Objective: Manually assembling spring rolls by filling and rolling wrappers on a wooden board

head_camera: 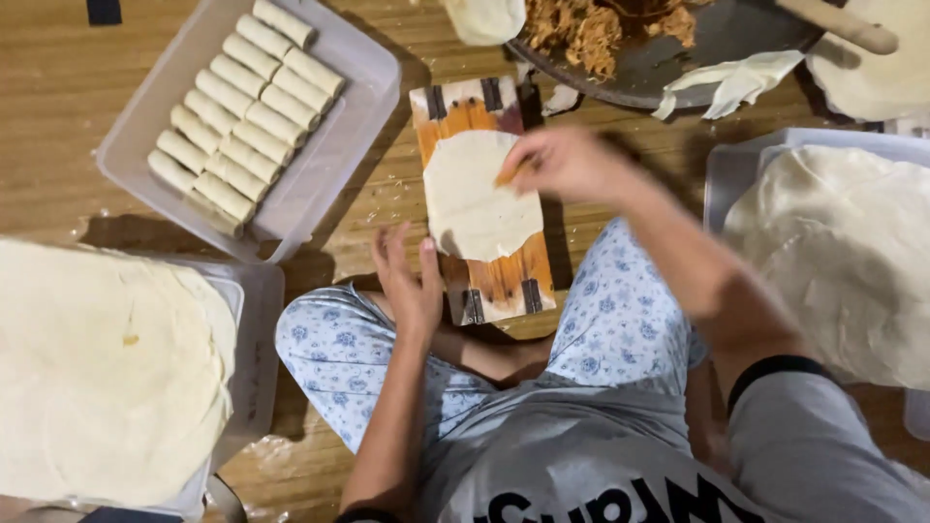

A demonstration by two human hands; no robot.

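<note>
A round, pale pastry sheet (475,199) lies flat on a small wooden board (504,286) on the floor in front of me. My right hand (562,163) hovers over the sheet's right edge, fingers pinched on a bit of orange-brown filling. My left hand (409,276) rests open at the board's lower left corner, fingertips beside the sheet. My crossed legs in blue floral trousers (620,320) sit just below the board.
A clear plastic tray (354,107) at upper left holds several rolled pastries (242,107). Stacks of pastry sheets lie at left (107,368) and right (843,252). A dark pan (678,68) with shredded filling (581,34) sits at the top.
</note>
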